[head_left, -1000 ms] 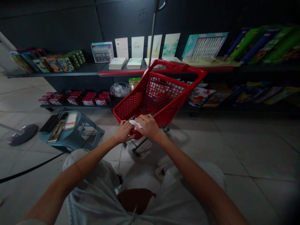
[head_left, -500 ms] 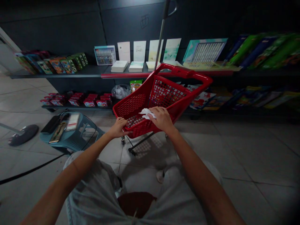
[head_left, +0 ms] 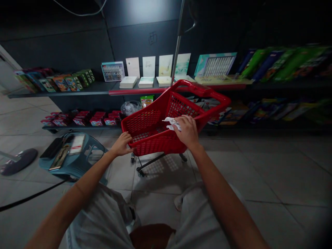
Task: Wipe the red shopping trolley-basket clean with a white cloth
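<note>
Two hands are working at the small red shopping cart (head_left: 155,133): the left hand (head_left: 121,144) is gripping its near front rim, the right hand (head_left: 187,130) is pinching a crumpled white tissue (head_left: 171,122) over the basket's right rim — soft, nearly weightless, while the plastic cart is probably light and stiff — best steadied by that rim

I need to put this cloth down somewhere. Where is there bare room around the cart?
Bare floor tiles lie right of the red cart, below the lower shelf. The cart's mesh bottom looks bare too. Left is crowded: the teal stool is loaded, a cable crosses the floor. The left hand grips the rim; the right hand holds the white cloth.
</note>
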Available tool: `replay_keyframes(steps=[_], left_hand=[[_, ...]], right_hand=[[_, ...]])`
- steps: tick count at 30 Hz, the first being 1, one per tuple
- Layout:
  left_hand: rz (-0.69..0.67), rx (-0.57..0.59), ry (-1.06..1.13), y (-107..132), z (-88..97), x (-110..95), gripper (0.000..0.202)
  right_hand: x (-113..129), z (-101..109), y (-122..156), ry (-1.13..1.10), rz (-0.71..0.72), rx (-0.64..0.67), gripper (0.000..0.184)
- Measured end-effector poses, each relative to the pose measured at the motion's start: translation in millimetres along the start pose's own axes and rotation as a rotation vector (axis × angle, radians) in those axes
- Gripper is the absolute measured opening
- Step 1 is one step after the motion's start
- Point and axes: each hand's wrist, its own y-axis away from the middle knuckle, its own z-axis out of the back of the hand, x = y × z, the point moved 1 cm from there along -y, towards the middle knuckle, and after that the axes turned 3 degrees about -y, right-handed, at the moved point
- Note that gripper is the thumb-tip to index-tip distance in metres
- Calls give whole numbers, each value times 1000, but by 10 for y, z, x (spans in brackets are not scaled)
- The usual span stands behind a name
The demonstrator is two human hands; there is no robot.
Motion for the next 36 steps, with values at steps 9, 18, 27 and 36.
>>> replay_keyframes(steps=[9,18,27,36], left_hand=[[8,17,-9,-33,-13,182,29],[68,27,112,-130,-111,256,29],[52,81,80,-290,-126,259,21],[125,42,97,-334,-151,119,34]], right_hand=[[-327,364,-7,24,-148,-197,32],[-581,380,32,-149,-292,-388,21],[-723,240,50,-119,-343,-530,51],[-342,-167,-16,-152,-411,-538,59]])
